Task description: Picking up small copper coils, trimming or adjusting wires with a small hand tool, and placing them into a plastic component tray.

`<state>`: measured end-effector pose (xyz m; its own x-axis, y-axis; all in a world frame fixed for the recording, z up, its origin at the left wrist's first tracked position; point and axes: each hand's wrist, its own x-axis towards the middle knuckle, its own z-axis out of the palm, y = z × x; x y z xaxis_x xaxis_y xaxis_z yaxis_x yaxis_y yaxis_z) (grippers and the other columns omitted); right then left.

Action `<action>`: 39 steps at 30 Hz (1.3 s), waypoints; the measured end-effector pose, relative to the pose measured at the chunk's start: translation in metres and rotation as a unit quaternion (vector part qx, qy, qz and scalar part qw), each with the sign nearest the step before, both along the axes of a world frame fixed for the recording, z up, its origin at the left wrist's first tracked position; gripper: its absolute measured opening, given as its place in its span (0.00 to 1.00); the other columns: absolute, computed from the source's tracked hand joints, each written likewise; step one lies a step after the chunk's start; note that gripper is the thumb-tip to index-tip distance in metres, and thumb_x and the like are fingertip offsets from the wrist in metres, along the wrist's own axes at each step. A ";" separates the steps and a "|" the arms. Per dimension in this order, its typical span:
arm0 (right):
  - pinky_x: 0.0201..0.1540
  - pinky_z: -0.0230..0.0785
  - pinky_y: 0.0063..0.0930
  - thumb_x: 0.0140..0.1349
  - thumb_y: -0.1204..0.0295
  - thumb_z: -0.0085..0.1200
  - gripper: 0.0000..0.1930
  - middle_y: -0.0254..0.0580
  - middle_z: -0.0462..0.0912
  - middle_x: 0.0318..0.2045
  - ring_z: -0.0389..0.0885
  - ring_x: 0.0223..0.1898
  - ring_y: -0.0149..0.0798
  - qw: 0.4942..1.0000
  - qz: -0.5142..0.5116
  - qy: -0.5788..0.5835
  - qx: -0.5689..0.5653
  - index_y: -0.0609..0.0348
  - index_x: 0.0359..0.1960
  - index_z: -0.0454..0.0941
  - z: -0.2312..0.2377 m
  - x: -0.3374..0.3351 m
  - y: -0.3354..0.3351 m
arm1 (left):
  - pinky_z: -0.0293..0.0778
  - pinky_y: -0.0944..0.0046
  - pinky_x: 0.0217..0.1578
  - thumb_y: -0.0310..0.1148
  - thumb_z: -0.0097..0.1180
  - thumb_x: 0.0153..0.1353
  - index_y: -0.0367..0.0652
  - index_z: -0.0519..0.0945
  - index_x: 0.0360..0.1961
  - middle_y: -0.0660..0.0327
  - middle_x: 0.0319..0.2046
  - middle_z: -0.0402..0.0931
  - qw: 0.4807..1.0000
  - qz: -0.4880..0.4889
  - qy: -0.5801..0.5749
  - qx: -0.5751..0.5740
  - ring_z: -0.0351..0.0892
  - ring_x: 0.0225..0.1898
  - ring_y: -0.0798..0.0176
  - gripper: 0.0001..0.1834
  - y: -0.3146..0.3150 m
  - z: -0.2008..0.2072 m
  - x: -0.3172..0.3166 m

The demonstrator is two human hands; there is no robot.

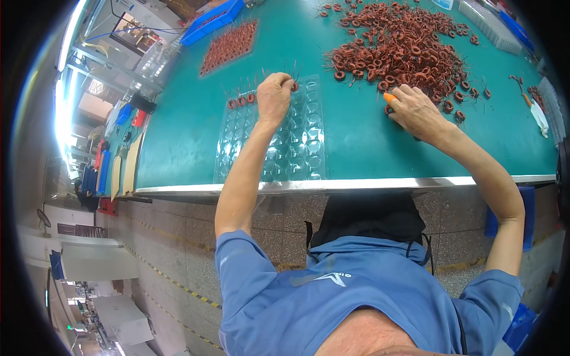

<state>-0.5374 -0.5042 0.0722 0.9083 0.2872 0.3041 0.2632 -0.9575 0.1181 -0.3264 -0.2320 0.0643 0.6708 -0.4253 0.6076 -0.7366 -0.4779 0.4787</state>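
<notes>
My left hand (275, 98) is over the far edge of a clear plastic blister tray (270, 160), its fingers pinching a red-brown wire-wound ring coil (295, 87). Left of that hand, a few more coils (240, 101) sit in the tray's far row with their wire leads pointing up. At the near edge of a big heap of loose coils (409, 44), my right hand (418, 113) is curled closed. One of its fingers wears an orange finger cot (389, 98). Another ring coil (389, 110) shows at those fingertips; the palm side is hidden.
A filled tray of coils (230, 46) lies at the far left, beside a blue bin (212, 22). Stacked clear trays (490, 26) stand at the far right. A tool with an orange part and white wrapping (537, 115) lies on the right. The table's pale front edge (368, 184) runs before me.
</notes>
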 end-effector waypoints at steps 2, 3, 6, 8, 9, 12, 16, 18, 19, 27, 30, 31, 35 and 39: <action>0.49 0.66 0.36 0.58 0.66 0.57 0.15 0.42 0.75 0.40 0.72 0.46 0.42 1.000 -0.004 0.006 0.004 0.62 0.43 0.75 -0.001 0.002 -0.001 | 0.73 0.57 0.36 0.31 0.59 0.55 0.38 0.82 0.29 0.53 0.29 0.80 1.000 0.012 -0.003 0.024 0.79 0.33 0.51 0.06 -0.005 -0.004 0.006; 0.50 0.66 0.36 0.57 0.66 0.60 0.18 0.42 0.74 0.40 0.72 0.46 0.42 1.000 -0.007 0.011 0.008 0.62 0.46 0.74 -0.001 0.003 -0.001 | 0.73 0.55 0.37 0.32 0.59 0.56 0.39 0.83 0.29 0.52 0.29 0.81 0.999 0.025 0.000 0.038 0.80 0.33 0.50 0.07 -0.008 -0.005 0.008; 0.48 0.66 0.37 0.56 0.66 0.60 0.17 0.42 0.74 0.40 0.72 0.45 0.43 1.000 -0.007 0.000 0.006 0.61 0.44 0.75 -0.001 0.005 0.000 | 0.74 0.53 0.39 0.34 0.58 0.56 0.40 0.83 0.30 0.51 0.30 0.82 0.996 0.061 0.007 0.072 0.81 0.35 0.48 0.09 -0.016 -0.005 0.008; 0.48 0.66 0.37 0.56 0.65 0.60 0.16 0.43 0.75 0.38 0.72 0.44 0.43 1.000 -0.010 0.003 0.014 0.61 0.42 0.75 0.000 0.007 0.000 | 0.74 0.52 0.39 0.35 0.57 0.57 0.40 0.84 0.30 0.50 0.30 0.82 0.993 0.082 0.010 0.090 0.81 0.35 0.47 0.09 -0.022 -0.003 0.006; 0.47 0.66 0.38 0.56 0.65 0.60 0.15 0.43 0.75 0.37 0.72 0.43 0.44 1.000 -0.014 0.004 0.023 0.60 0.40 0.75 0.002 0.008 0.000 | 0.75 0.51 0.40 0.36 0.57 0.57 0.40 0.84 0.30 0.49 0.30 0.82 0.990 0.095 0.015 0.099 0.82 0.36 0.46 0.10 -0.026 -0.003 0.006; 0.48 0.67 0.39 0.55 0.64 0.59 0.13 0.46 0.78 0.36 0.74 0.44 0.46 0.997 -0.027 0.054 0.046 0.62 0.36 0.77 0.011 0.018 0.003 | 0.75 0.49 0.41 0.37 0.56 0.55 0.39 0.85 0.29 0.47 0.30 0.82 0.985 0.115 0.034 0.126 0.82 0.36 0.45 0.12 -0.026 0.001 0.011; 0.46 0.68 0.41 0.55 0.64 0.58 0.12 0.48 0.80 0.34 0.77 0.43 0.47 0.997 -0.027 0.068 0.017 0.62 0.32 0.77 0.014 0.027 0.005 | 0.75 0.50 0.42 0.37 0.55 0.55 0.37 0.85 0.29 0.46 0.30 0.82 0.982 0.109 0.027 0.149 0.82 0.36 0.44 0.13 -0.020 -0.004 0.016; 0.46 0.70 0.42 0.55 0.65 0.59 0.14 0.49 0.80 0.34 0.78 0.43 0.48 0.996 -0.030 0.080 0.000 0.63 0.35 0.75 0.019 0.028 0.005 | 0.76 0.51 0.43 0.36 0.56 0.55 0.37 0.85 0.30 0.46 0.30 0.82 0.985 0.109 0.038 0.128 0.82 0.36 0.44 0.13 -0.022 -0.006 0.015; 0.45 0.70 0.41 0.55 0.66 0.60 0.15 0.47 0.79 0.33 0.77 0.42 0.49 0.995 -0.047 0.078 0.048 0.63 0.37 0.73 0.020 0.028 0.007 | 0.76 0.51 0.43 0.36 0.55 0.56 0.37 0.84 0.30 0.46 0.30 0.82 0.984 0.109 0.044 0.132 0.82 0.36 0.44 0.13 -0.020 -0.005 0.016; 0.48 0.71 0.38 0.56 0.74 0.57 0.16 0.46 0.71 0.42 0.74 0.46 0.47 0.997 0.032 -0.051 0.057 0.64 0.44 0.71 0.023 0.041 0.001 | 0.76 0.62 0.32 0.34 0.53 0.60 0.33 0.82 0.37 0.52 0.26 0.83 0.983 0.066 0.169 -0.009 0.83 0.26 0.60 0.14 0.001 0.018 -0.004; 0.50 0.68 0.39 0.56 0.73 0.56 0.12 0.44 0.75 0.44 0.74 0.47 0.46 0.998 0.008 0.053 0.021 0.61 0.41 0.74 0.020 0.054 -0.002 | 0.74 0.66 0.26 0.32 0.53 0.61 0.34 0.81 0.38 0.57 0.24 0.82 0.971 0.027 0.230 -0.061 0.79 0.21 0.66 0.12 0.018 0.028 -0.022; 0.50 0.68 0.40 0.57 0.72 0.55 0.09 0.44 0.76 0.43 0.74 0.47 0.46 0.995 0.007 0.096 0.005 0.61 0.38 0.76 0.020 0.060 -0.006 | 0.70 0.69 0.22 0.31 0.53 0.61 0.33 0.81 0.39 0.60 0.23 0.81 0.970 0.008 0.233 -0.074 0.75 0.18 0.71 0.11 0.023 0.026 -0.027; 0.42 0.72 0.44 0.60 0.74 0.50 0.06 0.49 0.80 0.31 0.80 0.38 0.50 0.995 0.056 0.079 -0.012 0.63 0.29 0.77 0.017 0.080 -0.016 | 0.69 0.71 0.21 0.29 0.52 0.63 0.33 0.81 0.40 0.61 0.23 0.80 0.955 -0.013 0.286 -0.077 0.74 0.19 0.73 0.11 0.037 0.027 -0.051; 0.42 0.72 0.44 0.60 0.76 0.49 0.05 0.52 0.78 0.32 0.79 0.38 0.53 0.993 0.050 0.053 0.089 0.65 0.36 0.74 0.020 0.079 -0.020 | 0.68 0.73 0.21 0.29 0.52 0.65 0.34 0.79 0.41 0.63 0.23 0.79 0.932 -0.084 0.340 -0.097 0.74 0.19 0.74 0.10 0.033 0.025 -0.074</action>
<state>-0.4583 -0.5247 0.0926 0.9075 0.3278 0.2626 0.3599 -0.9293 -0.0834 -0.4000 -0.1986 0.0894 0.8622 -0.4859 0.1431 -0.2889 -0.2396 0.9269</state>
